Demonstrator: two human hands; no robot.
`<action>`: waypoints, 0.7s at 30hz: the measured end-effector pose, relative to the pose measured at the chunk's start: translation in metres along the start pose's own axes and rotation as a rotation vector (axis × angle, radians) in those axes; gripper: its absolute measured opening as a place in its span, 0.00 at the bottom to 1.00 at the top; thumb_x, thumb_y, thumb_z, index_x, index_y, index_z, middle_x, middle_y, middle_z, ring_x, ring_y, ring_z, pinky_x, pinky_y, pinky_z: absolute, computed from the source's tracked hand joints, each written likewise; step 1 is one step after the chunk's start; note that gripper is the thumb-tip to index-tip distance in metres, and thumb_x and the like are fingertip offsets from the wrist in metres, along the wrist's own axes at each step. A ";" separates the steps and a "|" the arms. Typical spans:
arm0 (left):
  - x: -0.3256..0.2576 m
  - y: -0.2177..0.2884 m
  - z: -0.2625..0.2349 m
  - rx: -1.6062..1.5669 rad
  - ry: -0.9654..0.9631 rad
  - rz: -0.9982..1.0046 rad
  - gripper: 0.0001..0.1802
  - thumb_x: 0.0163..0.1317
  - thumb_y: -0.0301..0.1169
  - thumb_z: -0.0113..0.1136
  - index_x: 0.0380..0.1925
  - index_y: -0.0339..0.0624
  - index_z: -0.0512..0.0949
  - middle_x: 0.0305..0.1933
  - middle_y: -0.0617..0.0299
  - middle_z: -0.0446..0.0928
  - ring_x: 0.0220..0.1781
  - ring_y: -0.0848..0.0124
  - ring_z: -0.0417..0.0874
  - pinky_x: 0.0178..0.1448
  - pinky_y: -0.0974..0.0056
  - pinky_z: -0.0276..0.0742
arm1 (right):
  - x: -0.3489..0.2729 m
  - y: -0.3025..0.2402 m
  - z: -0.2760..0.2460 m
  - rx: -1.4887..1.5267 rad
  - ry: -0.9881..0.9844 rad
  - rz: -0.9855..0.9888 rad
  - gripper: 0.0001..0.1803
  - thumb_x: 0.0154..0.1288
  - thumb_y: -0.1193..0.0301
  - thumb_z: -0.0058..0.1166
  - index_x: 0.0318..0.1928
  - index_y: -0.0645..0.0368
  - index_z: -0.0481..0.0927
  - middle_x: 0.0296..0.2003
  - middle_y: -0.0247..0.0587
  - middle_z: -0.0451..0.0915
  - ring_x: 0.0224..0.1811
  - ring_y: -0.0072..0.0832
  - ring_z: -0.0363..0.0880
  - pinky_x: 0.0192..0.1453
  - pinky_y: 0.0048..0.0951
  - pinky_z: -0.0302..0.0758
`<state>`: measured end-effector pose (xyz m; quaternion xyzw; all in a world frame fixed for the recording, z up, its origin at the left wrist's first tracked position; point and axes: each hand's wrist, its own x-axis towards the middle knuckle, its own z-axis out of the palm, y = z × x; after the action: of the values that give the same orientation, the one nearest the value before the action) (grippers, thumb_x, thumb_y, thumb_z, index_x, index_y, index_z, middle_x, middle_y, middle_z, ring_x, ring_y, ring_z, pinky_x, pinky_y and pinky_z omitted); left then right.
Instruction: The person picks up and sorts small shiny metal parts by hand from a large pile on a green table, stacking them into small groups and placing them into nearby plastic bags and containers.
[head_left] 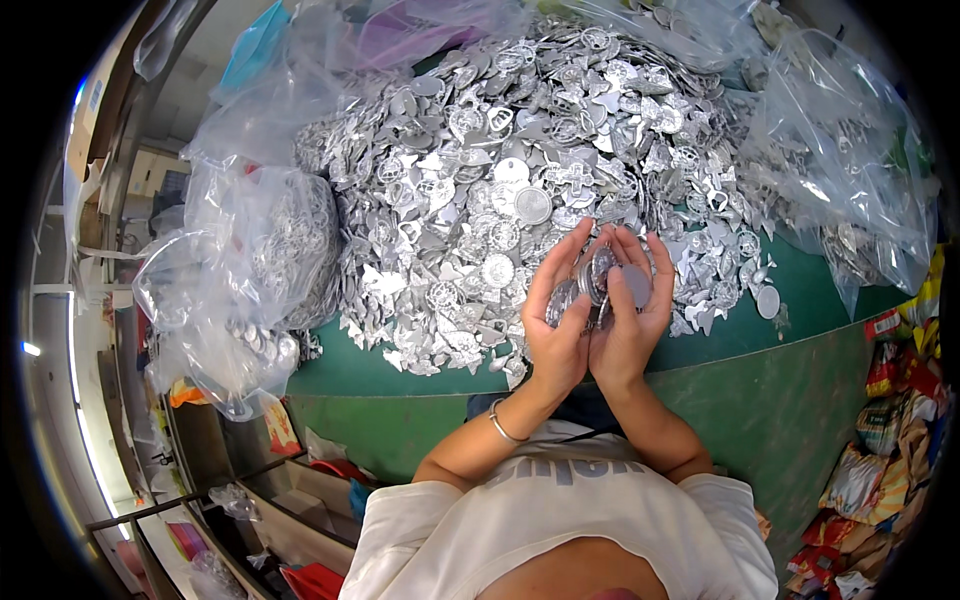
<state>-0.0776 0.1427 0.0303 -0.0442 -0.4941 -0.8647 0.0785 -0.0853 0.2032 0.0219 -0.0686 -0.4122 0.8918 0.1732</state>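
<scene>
A wide heap of flat silver-coloured metal pieces (500, 262) covers the green tabletop (360, 368); round discs, cut-out shapes and pendant-like forms are mixed in it. Above its near edge, my left hand (556, 340) and my right hand (628, 335) are cupped side by side, fingers pointing away from me. Between them rests a handful of round silver metal discs (634, 287), some standing on edge. My left fingers curl around the left part of this handful, and my right thumb lies against a disc. Fingers hide some of the pieces.
A see-through plastic bag (285, 240) of small silver pieces stands left of the heap, another bag (850, 160) at the right. Purple plastic (425, 30) lies behind. Wooden compartments (300, 510) sit at lower left; colourful packets (870, 470) are piled at lower right.
</scene>
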 end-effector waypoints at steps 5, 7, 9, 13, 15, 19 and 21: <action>-0.001 -0.008 -0.002 -0.035 0.087 0.000 0.27 0.57 0.23 0.45 0.59 0.36 0.62 0.66 0.42 0.58 0.67 0.55 0.61 0.68 0.56 0.58 | 0.002 0.000 -0.002 0.142 -0.001 0.086 0.26 0.57 0.84 0.46 0.58 0.65 0.60 0.54 0.51 0.68 0.59 0.35 0.66 0.62 0.35 0.63; -0.003 -0.009 -0.003 0.046 0.101 0.009 0.24 0.59 0.23 0.43 0.58 0.35 0.63 0.65 0.42 0.59 0.66 0.55 0.62 0.68 0.55 0.59 | 0.000 -0.001 -0.001 -0.029 -0.087 0.058 0.25 0.58 0.82 0.46 0.57 0.65 0.61 0.54 0.49 0.69 0.58 0.33 0.66 0.62 0.33 0.63; -0.003 -0.010 -0.004 0.068 0.097 0.037 0.22 0.62 0.23 0.43 0.57 0.35 0.63 0.64 0.42 0.60 0.66 0.54 0.63 0.67 0.55 0.59 | 0.000 -0.001 -0.001 -0.113 -0.127 0.041 0.23 0.59 0.81 0.46 0.56 0.65 0.62 0.54 0.48 0.69 0.57 0.31 0.67 0.62 0.32 0.64; -0.002 -0.013 -0.005 0.019 0.091 0.049 0.19 0.65 0.25 0.44 0.56 0.34 0.64 0.63 0.41 0.61 0.65 0.53 0.64 0.66 0.55 0.62 | -0.001 -0.005 0.003 0.071 -0.015 0.119 0.18 0.64 0.77 0.42 0.54 0.65 0.63 0.53 0.48 0.69 0.56 0.31 0.69 0.60 0.32 0.66; -0.001 -0.012 -0.004 -0.017 0.107 0.017 0.18 0.65 0.25 0.45 0.55 0.34 0.65 0.63 0.41 0.61 0.65 0.53 0.64 0.65 0.55 0.63 | -0.001 -0.006 0.004 0.180 0.055 0.162 0.15 0.68 0.71 0.37 0.53 0.64 0.62 0.52 0.49 0.70 0.55 0.33 0.70 0.58 0.33 0.68; -0.001 -0.007 -0.001 -0.112 0.182 -0.089 0.16 0.65 0.24 0.46 0.53 0.33 0.66 0.63 0.41 0.62 0.64 0.54 0.66 0.65 0.55 0.65 | 0.000 -0.007 0.008 0.302 0.142 0.195 0.17 0.70 0.67 0.36 0.54 0.62 0.62 0.50 0.50 0.71 0.53 0.35 0.71 0.57 0.33 0.68; -0.001 -0.005 0.001 -0.148 0.230 -0.143 0.16 0.65 0.23 0.45 0.52 0.32 0.67 0.62 0.43 0.63 0.63 0.56 0.67 0.65 0.56 0.64 | 0.000 -0.001 0.005 0.322 0.144 0.171 0.18 0.70 0.65 0.35 0.55 0.61 0.61 0.50 0.51 0.71 0.53 0.35 0.71 0.57 0.33 0.69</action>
<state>-0.0777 0.1461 0.0267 0.0847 -0.4188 -0.9014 0.0693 -0.0865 0.2005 0.0257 -0.1382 -0.2435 0.9505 0.1347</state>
